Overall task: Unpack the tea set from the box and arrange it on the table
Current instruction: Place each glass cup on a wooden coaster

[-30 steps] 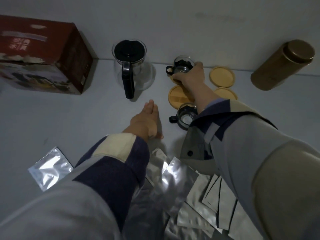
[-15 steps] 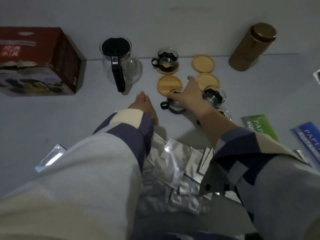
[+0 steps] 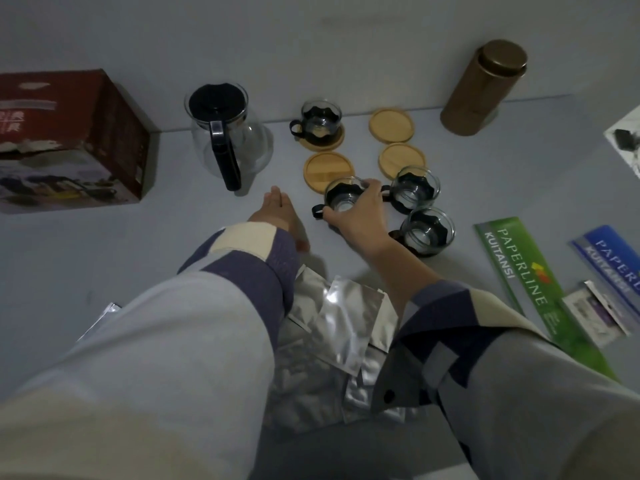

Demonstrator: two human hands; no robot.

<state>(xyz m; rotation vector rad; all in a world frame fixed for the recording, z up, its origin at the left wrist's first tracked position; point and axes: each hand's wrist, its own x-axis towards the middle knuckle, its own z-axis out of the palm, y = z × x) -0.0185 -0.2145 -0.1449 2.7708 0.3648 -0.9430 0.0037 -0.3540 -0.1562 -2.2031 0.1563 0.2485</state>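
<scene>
My right hand (image 3: 360, 216) is at frame centre, its grip wrapped over the rim of a glass cup (image 3: 341, 199), fingers on the far side, thumb on the near side by the black handle. That cup stands on the worktop (image 3: 104, 258), just touching the near edge of a bare coaster (image 3: 329, 168). My left hand (image 3: 280, 216) lies flat on the worktop left of it, fingers straight and pressed together, holding nothing.

Two more cups stand right of my right hand: one (image 3: 414, 190) just below a second bare coaster (image 3: 401, 161), the other (image 3: 427, 230) nearer me. A fourth cup (image 3: 318, 119) sits on its own coaster (image 3: 322, 138) at upper centre. A third bare coaster (image 3: 391, 125) lies to its right.

The glass teapot (image 3: 228, 133), black lid and handle, stands upright left of the cups. The red box (image 3: 69, 140) is at upper left, against the wall. A bronze canister (image 3: 483, 86) stands at upper right.

Silver foil pouches (image 3: 339, 327) lie heaped between my sleeves at lower centre. A green booklet (image 3: 519, 271) and a blue booklet (image 3: 613, 261) lie at the right edge.
</scene>
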